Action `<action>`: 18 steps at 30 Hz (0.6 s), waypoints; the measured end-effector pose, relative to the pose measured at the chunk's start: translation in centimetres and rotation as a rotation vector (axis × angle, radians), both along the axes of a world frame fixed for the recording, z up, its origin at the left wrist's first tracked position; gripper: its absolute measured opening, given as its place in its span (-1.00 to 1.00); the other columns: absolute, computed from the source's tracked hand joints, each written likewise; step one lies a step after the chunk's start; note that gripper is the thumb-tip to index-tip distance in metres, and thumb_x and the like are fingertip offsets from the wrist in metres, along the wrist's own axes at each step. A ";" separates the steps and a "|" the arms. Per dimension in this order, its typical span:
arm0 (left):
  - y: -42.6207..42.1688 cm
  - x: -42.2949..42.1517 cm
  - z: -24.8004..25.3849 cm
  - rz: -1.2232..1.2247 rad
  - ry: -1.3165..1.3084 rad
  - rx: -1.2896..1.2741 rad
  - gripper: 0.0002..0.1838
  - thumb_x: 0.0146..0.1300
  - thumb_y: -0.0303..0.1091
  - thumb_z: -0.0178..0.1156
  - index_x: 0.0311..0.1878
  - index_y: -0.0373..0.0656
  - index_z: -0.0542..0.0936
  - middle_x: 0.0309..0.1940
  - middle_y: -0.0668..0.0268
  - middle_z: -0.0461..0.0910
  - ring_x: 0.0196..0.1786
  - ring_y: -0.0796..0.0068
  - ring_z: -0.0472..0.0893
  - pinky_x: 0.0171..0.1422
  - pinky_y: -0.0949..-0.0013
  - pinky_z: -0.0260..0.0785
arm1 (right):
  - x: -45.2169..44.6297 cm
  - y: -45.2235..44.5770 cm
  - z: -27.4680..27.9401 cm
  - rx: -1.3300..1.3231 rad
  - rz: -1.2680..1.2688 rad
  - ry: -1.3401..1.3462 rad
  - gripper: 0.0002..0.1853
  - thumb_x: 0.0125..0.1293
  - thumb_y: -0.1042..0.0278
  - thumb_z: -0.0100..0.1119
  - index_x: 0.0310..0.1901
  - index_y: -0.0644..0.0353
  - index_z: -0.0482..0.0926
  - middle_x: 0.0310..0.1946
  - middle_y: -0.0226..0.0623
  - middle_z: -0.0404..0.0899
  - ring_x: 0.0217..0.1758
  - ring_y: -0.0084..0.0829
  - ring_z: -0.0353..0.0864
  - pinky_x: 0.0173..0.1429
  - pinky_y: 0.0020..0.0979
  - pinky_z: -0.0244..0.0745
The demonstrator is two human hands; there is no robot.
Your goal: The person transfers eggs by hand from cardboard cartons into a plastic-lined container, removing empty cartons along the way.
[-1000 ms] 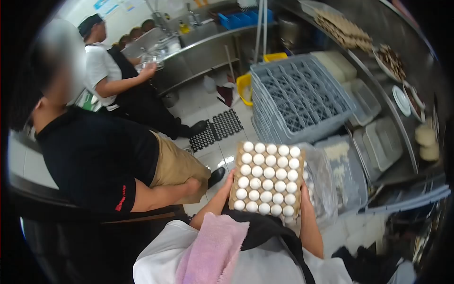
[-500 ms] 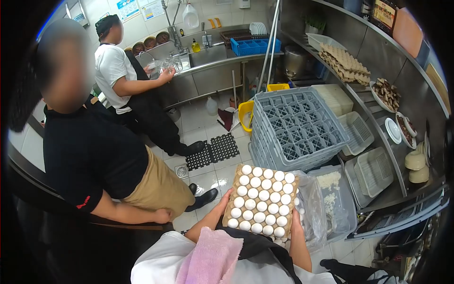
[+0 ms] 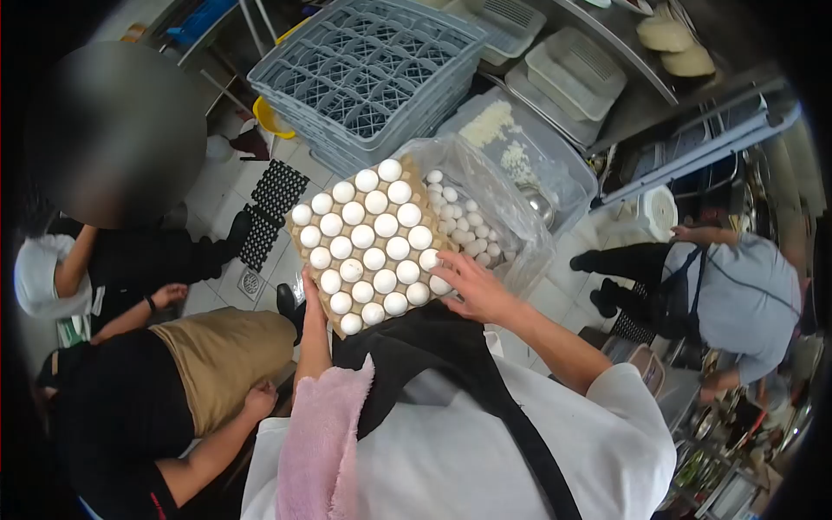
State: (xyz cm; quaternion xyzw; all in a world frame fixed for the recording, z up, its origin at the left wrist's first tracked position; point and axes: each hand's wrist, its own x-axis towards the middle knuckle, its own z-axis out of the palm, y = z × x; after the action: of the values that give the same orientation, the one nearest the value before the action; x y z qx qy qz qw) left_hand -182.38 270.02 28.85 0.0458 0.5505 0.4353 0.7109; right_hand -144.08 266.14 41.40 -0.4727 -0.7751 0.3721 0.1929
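Observation:
A brown cardboard egg tray [image 3: 299,232] filled with white eggs [image 3: 374,258] is held in front of my apron, turned at an angle. My left hand [image 3: 314,305] grips its left edge, the fingers partly hidden underneath. At the right edge, my right hand [image 3: 475,288] has its thumb and fingers around an egg [image 3: 440,284] still sitting in the tray. Just beyond that edge, a clear plastic bag [image 3: 511,195] lines a container with many loose white eggs [image 3: 464,221] inside.
Stacked grey glass racks [image 3: 368,82] stand ahead. Right of them is a grey tub [image 3: 568,160] with white crumbs and a metal bowl [image 3: 537,206]. A person in tan trousers [image 3: 230,364] is close on my left; another person [image 3: 737,295] bends on the right.
My view has swung down and right, and the tray is now tilted. My right hand has moved from the tray's side onto an egg at its edge. The left still holds the tray.

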 end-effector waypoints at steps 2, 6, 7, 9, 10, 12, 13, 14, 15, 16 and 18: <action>0.0 0.1 0.3 -0.001 0.048 0.031 -0.26 0.33 0.33 0.00 0.37 -0.03 0.43 0.27 0.20 0.53 0.24 0.10 0.56 0.34 0.01 0.44 | -0.3 -0.5 -0.4 0.003 -0.011 -0.071 -0.49 0.24 0.44 0.29 0.25 0.11 0.48 0.21 -0.11 0.43 0.33 -0.06 0.38 0.37 -0.13 0.37; 0.2 -0.4 -0.9 0.016 0.099 0.058 -0.28 0.33 0.31 0.00 0.35 -0.01 0.45 0.26 0.22 0.54 0.23 0.12 0.57 0.34 0.01 0.44 | -1.1 -1.1 -2.9 0.124 0.032 -0.207 -0.43 0.12 0.46 0.37 0.22 0.10 0.47 0.14 -0.18 0.45 0.26 -0.12 0.40 0.29 -0.17 0.37; 0.2 -0.4 -1.0 0.021 0.102 0.058 -0.29 0.33 0.31 -0.01 0.35 -0.01 0.45 0.26 0.22 0.54 0.23 0.13 0.57 0.34 0.02 0.43 | -1.0 -1.0 -3.4 0.128 0.040 -0.207 -0.43 0.12 0.46 0.37 0.22 0.10 0.47 0.14 -0.18 0.45 0.26 -0.12 0.40 0.29 -0.17 0.37; 0.2 -0.6 -1.3 0.026 0.107 0.059 -0.30 0.34 0.29 -0.01 0.35 -0.01 0.46 0.26 0.22 0.54 0.24 0.14 0.56 0.35 0.02 0.42 | -1.1 -0.7 -3.2 0.246 0.110 -0.233 -0.43 0.07 0.43 0.41 0.17 0.09 0.49 0.11 -0.21 0.47 0.27 -0.16 0.40 0.30 -0.21 0.34; 0.3 -0.6 -1.4 0.027 0.108 0.062 -0.30 0.34 0.29 -0.01 0.34 -0.01 0.46 0.27 0.22 0.54 0.24 0.14 0.56 0.35 0.02 0.42 | -1.0 -0.4 -3.0 0.247 0.118 -0.233 -0.43 0.07 0.43 0.41 0.17 0.09 0.49 0.11 -0.21 0.47 0.27 -0.16 0.40 0.30 -0.21 0.34; 0.3 -0.7 -1.7 0.027 0.110 0.066 -0.32 0.34 0.28 -0.01 0.34 0.00 0.47 0.27 0.22 0.54 0.24 0.15 0.56 0.36 0.03 0.41 | -0.2 0.6 -1.7 0.045 0.135 -0.151 -0.54 0.16 0.39 0.38 0.12 0.11 0.52 0.10 -0.20 0.47 0.27 -0.19 0.40 0.26 -0.23 0.37; 0.3 -0.7 -1.8 0.034 0.108 0.066 -0.32 0.34 0.27 -0.01 0.34 0.00 0.47 0.27 0.23 0.55 0.25 0.15 0.56 0.36 0.03 0.41 | 0.1 0.7 -1.2 0.046 0.148 -0.151 -0.54 0.16 0.39 0.38 0.12 0.11 0.52 0.10 -0.20 0.47 0.27 -0.19 0.40 0.26 -0.23 0.37; 0.3 -0.8 -1.8 0.037 0.108 0.068 -0.33 0.35 0.26 -0.01 0.34 0.00 0.48 0.27 0.23 0.55 0.25 0.16 0.56 0.37 0.03 0.40 | 0.4 0.6 -0.8 -0.100 0.009 0.060 -0.58 0.19 0.40 0.36 0.09 0.13 0.52 0.06 -0.22 0.50 0.22 -0.25 0.45 0.20 -0.26 0.41; 0.1 -0.9 -1.8 0.043 0.108 0.066 -0.33 0.35 0.26 -0.01 0.34 0.00 0.48 0.27 0.23 0.55 0.25 0.16 0.55 0.37 0.03 0.40 | 0.6 0.7 -0.5 -0.248 -0.131 0.270 -0.63 0.21 0.41 0.34 0.05 0.14 0.52 0.02 -0.25 0.52 0.17 -0.31 0.51 0.14 -0.28 0.44; -0.1 -0.9 -1.9 0.046 0.109 0.067 -0.34 0.35 0.25 -0.01 0.33 0.00 0.48 0.27 0.23 0.55 0.25 0.17 0.55 0.37 0.03 0.40 | 1.0 1.0 -0.4 -0.249 -0.121 0.270 -0.63 0.21 0.41 0.34 0.05 0.14 0.52 0.02 -0.25 0.52 0.17 -0.31 0.51 0.14 -0.28 0.44; -0.3 -0.9 -2.0 0.050 0.102 0.065 -0.35 0.36 0.24 -0.02 0.33 0.01 0.49 0.27 0.23 0.55 0.26 0.18 0.55 0.38 0.04 0.39 | 2.0 1.8 -0.3 -1.004 -0.460 0.863 -0.65 0.23 0.47 0.30 0.05 0.15 0.51 -0.08 -0.32 0.57 0.03 -0.41 0.58 0.02 -0.35 0.50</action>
State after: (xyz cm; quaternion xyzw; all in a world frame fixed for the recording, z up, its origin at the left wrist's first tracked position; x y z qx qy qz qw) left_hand -183.29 269.71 26.88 0.0769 0.5725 0.4676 0.6691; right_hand -142.13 267.97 41.11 -0.4666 -0.2438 0.7895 0.3156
